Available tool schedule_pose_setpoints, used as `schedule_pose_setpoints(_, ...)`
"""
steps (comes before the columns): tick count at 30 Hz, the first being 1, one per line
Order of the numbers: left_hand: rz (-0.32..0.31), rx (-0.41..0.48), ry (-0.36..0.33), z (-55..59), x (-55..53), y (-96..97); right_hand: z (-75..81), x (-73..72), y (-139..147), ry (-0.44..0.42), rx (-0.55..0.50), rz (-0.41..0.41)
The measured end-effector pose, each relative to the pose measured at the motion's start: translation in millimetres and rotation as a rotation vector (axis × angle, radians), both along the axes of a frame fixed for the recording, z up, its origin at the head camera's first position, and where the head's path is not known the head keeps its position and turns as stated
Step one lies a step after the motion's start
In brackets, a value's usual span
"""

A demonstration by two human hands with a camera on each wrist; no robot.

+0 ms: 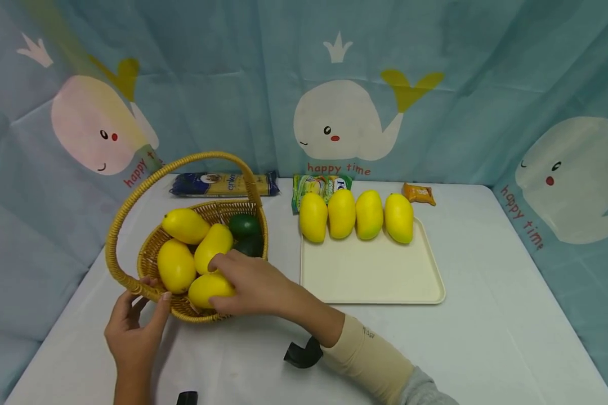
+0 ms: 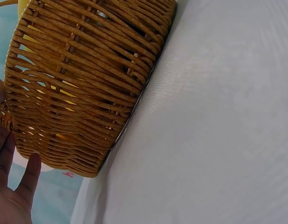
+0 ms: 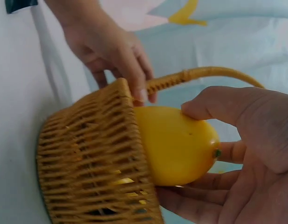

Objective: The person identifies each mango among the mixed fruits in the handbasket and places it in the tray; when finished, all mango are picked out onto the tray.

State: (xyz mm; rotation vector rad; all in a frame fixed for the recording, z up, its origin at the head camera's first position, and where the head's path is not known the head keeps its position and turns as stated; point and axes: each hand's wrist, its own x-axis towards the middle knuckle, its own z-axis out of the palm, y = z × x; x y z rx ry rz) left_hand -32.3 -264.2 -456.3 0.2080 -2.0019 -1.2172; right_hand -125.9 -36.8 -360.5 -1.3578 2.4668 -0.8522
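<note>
While the right-hand grip (image 1: 250, 284) is curled round a yellow mango (image 1: 208, 291), thumb on one side and fingers on the other, the left-hand grip (image 1: 138, 332) pinches the near rim of a wicker basket (image 2: 83, 93) at the foot of its handle (image 1: 114, 242). Held mango is at the basket's near side, right of the left-hand grip; right wrist view shows it partly above the rim, stem end toward the palm. Beyond and left of the right-hand grip, three more mangoes (image 1: 213, 247) lie in the basket, one of them right by the fingers. Past the knuckles, at the basket's right side, two dark green fruits (image 1: 245, 226), avocado-like. Right of the right-hand grip, apart from the basket, a cream tray (image 1: 370, 275) rests on the white worktop (image 1: 486, 281), with four yellow mangoes (image 1: 369, 215) side by side along its far edge. Farther from both grips: blue packet (image 1: 223, 184) behind the basket, green packet (image 1: 304, 188) partly covered by the row's left mangoes, small orange packet (image 1: 419, 194) past the row's right end. Farthest off, beyond the worktop, teal cloth (image 1: 208, 101) printed with whales and "happy time".
</note>
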Motion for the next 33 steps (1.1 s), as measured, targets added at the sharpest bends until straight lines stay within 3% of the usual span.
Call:
schedule_pose_setpoints(11, 0.002, -0.013, -0.007, -0.6, -0.9, -1.6, 12.7, -0.8, 36.3, -0.098, -0.053, -0.03)
schedule_pose_setpoints(20, -0.012, -0.019, -0.018, -0.9, 0.3, -3.4, 8.5, -3.6, 59.5, -0.146, -0.115, -0.076)
schedule_pose_setpoints(33, 0.004, -0.007, -0.001, -0.3, -0.5, 0.0, -14.5, -11.7, 84.4, -0.553, -0.199, -0.124)
